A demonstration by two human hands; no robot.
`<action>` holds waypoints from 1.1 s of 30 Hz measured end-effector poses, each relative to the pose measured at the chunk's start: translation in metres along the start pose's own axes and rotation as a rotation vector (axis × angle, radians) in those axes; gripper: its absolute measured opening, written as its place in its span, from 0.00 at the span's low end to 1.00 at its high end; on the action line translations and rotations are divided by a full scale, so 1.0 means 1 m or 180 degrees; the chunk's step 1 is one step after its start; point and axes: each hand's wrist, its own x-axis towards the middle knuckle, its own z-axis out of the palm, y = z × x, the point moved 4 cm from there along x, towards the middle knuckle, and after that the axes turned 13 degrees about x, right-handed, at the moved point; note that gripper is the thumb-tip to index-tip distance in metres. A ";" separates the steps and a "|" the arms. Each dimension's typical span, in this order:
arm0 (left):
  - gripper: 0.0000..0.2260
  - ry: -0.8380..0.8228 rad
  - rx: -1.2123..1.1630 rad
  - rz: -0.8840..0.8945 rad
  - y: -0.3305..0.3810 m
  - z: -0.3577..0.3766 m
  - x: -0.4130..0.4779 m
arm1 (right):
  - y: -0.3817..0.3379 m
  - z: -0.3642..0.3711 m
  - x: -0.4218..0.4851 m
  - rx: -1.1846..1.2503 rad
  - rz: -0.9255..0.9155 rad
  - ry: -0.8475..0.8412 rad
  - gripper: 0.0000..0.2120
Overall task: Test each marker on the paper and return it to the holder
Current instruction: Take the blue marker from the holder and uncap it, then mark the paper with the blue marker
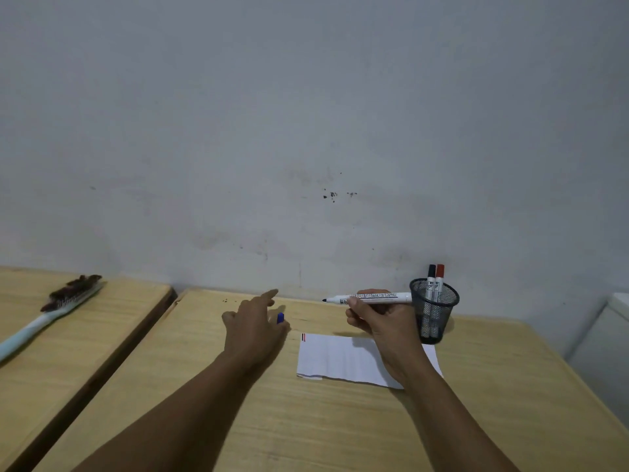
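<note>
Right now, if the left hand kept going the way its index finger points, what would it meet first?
The left hand points up and away toward the wall. Nothing shows between fingertip and wall, so probably the wall near the table's back edge, though depth is unclear. A blue cap sits in that hand.

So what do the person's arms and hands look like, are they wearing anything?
Nothing that shows. Both forearms are bare right down to the bottom edge of the picture, with no sleeves in view. The left hand and right hand have no gloves, and no rings, watch or bracelets can be seen.
</note>
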 end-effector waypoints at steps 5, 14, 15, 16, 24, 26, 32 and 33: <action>0.18 0.0570 0.0060 0.0712 0.016 -0.017 -0.041 | 0.022 0.010 0.005 -0.0532 0.0153 -0.0176 0.05; 0.10 -0.0046 0.0826 0.1510 0.017 0.003 -0.052 | 0.068 0.022 0.025 -0.1932 0.0381 -0.0875 0.05; 0.11 -0.0031 0.0798 0.1522 0.016 0.004 -0.053 | 0.072 0.021 0.026 -0.1987 0.0335 -0.0845 0.06; 0.11 -0.0029 0.0754 0.1490 0.013 0.007 -0.053 | 0.075 0.018 0.025 -0.2008 0.0293 -0.0803 0.07; 0.11 -0.0370 0.0556 0.1302 0.006 0.014 -0.048 | 0.083 0.011 0.028 -0.2085 0.0183 -0.0685 0.06; 0.11 -0.0386 0.0522 0.1295 0.006 0.014 -0.047 | 0.083 0.012 0.028 -0.2141 0.0204 -0.0689 0.07; 0.12 -0.0448 0.0500 0.1283 0.007 0.014 -0.047 | 0.084 0.013 0.028 -0.2187 0.0261 -0.0711 0.06; 0.12 -0.0451 0.0495 0.1281 0.007 0.014 -0.047 | 0.084 0.014 0.028 -0.2188 0.0273 -0.0711 0.06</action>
